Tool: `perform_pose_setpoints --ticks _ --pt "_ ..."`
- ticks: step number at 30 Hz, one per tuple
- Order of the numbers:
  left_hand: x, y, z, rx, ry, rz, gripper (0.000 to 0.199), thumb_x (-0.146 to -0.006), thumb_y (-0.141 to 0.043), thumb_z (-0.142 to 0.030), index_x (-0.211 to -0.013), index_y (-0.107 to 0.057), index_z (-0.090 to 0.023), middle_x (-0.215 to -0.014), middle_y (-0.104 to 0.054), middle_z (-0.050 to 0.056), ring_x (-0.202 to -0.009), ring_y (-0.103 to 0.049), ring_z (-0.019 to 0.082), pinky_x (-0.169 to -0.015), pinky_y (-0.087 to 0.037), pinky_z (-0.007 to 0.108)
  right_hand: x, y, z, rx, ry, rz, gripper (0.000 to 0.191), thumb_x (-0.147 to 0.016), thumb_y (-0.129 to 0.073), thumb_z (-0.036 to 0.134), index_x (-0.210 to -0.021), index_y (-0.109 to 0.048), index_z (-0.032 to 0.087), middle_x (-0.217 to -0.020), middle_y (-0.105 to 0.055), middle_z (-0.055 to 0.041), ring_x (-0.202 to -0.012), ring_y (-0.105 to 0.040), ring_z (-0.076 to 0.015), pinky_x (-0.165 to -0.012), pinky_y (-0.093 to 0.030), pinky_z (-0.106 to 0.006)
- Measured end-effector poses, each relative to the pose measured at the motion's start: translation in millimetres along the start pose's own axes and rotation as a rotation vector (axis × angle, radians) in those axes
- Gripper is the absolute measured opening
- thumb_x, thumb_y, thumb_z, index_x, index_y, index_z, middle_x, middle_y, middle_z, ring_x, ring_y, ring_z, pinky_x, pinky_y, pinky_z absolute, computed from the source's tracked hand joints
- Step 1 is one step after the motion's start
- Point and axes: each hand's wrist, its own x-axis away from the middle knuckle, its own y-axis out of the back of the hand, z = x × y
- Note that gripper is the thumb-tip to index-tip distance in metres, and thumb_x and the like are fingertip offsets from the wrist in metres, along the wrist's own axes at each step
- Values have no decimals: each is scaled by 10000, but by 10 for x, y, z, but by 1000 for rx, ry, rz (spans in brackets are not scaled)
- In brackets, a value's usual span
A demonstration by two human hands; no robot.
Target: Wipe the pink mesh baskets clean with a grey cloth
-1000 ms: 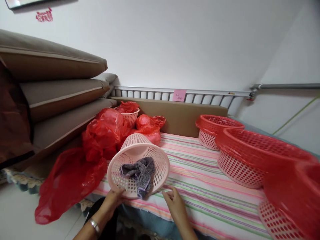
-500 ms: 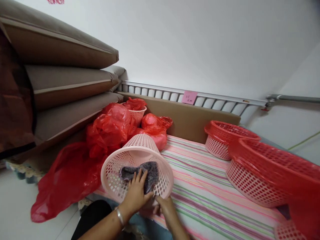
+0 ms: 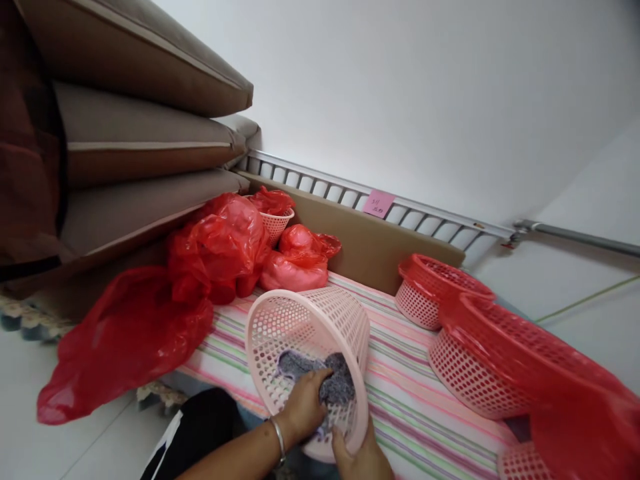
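A pale pink perforated plastic basket (image 3: 357, 320) lies tilted on its side, its mouth turned toward me. Inside it my left hand (image 3: 306, 405), with a silver bangle at the wrist, grips a bunched dark grey cloth (image 3: 340, 387) against the wall. Its fingertips are partly hidden in the fabric. My right hand (image 3: 364, 457) holds the basket's lower right rim, thumb in front and fingers behind.
A striped sheet (image 3: 400, 400) covers the bed. Red plastic bags (image 3: 220, 247) and another pink basket (image 3: 275, 227) stand at the back left, beside stacked cushions (image 3: 150, 147). Baskets with red bag liners (image 3: 480, 373) line the right. A knee (image 3: 205, 427) shows below.
The basket has swung so that its mouth faces more to the left, and it sits further right. My left hand has gone from spread on the cloth to gripping it.
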Motion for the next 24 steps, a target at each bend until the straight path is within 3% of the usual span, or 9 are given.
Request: perform_pose_setpoints --ticks 3,6,10,13,16,20,24 --pt "95 101 47 -110 -35 11 693 -635 -517 -51 -1312 -462 -188 -1143 -614 101 -1059 -583 225 -932 -468 319 -174 83 180 35 387 -227 683 -794 -533 401 -1385 -333 122 -1288 -524 -201 -1140 -538 -334 -888 -474 -463" --pt "270 341 158 -279 -94 46 560 -671 -544 -95 -1217 -540 -219 -1030 -627 103 -922 -619 252 -802 -515 360 -338 105 443 -45 612 -322 609 -854 -467 258 -1422 -270 163 -1399 -409 -162 -1289 -388 -291 -998 -401 -484" --pt "278 943 337 -507 -177 63 312 -763 -506 -131 -1050 -622 -172 -955 -622 131 -891 -591 295 -747 -495 422 -498 74 772 -123 667 -194 664 -773 -374 56 -1411 -302 227 -1463 -334 -80 -1348 -300 -238 -1074 -324 -486" --pt "43 1458 466 -615 -217 -8 338 -859 -398 -142 -1153 -565 -144 -1084 -578 171 -1044 -516 325 -860 -427 490 -584 41 911 -146 633 -154 733 -696 -367 17 -1400 -334 218 -1469 -330 -60 -1354 -289 -231 -1101 -294 -479" --pt "-211 1772 644 -667 -263 -39 271 -862 -433 -174 -1070 -599 -124 -1217 -522 186 -1203 -408 339 -1000 -302 525 -626 15 979 -155 613 -128 737 -677 -373 17 -1391 -361 199 -1459 -345 -59 -1351 -293 -228 -1118 -272 -469" --pt "-343 1779 957 -656 -323 -9 220 -747 -562 -127 -953 -635 -109 -1392 -416 170 -1337 -272 341 -1102 -169 504 -627 -31 1036 -153 629 -112 752 -669 -381 20 -1400 -347 193 -1458 -345 -52 -1361 -271 -219 -1133 -247 -459" --pt "-318 1626 1186 -553 -317 9 480 -692 -587 -103 -1171 -559 -99 -1326 -492 174 -1283 -363 309 -1087 -234 464 -634 -108 1084 -162 636 -118 769 -654 -370 14 -1405 -337 179 -1481 -307 -55 -1372 -246 -223 -1137 -227 -469"
